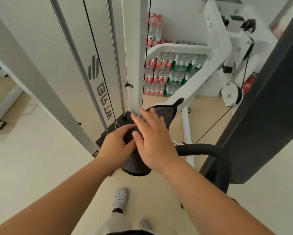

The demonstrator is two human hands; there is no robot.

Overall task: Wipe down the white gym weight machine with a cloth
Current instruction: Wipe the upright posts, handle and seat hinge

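Fingers (126,130) of the left hand (116,145) were curled round a fold of the dark grey cloth (165,116), gripping it from the left. The right hand (154,143) lay over the cloth with its fingers (143,116) straight and spread, holding nothing and pressing flat on the fabric. The cloth hung bunched between both hands, one end drooping below the wrists and the other rising towards the white weight machine (137,65). I could not tell whether that upper end touched the frame.

Just beyond the hands stood the machine's upright column, with the black weight stack (125,117) at its foot and thin black cables (98,53) running down beside it. A padded handle (201,148) curved in from the right, near the right wrist. Packs of bottled water (167,70) were stacked against the far wall, well apart from the work.

I judged the step to be readying the cloth, folding or smoothing it into a pad, with the wiping of this section not yet begun. The next move called for one hand to take the pad flat and carry it onto the column, working round the cables without snagging them.
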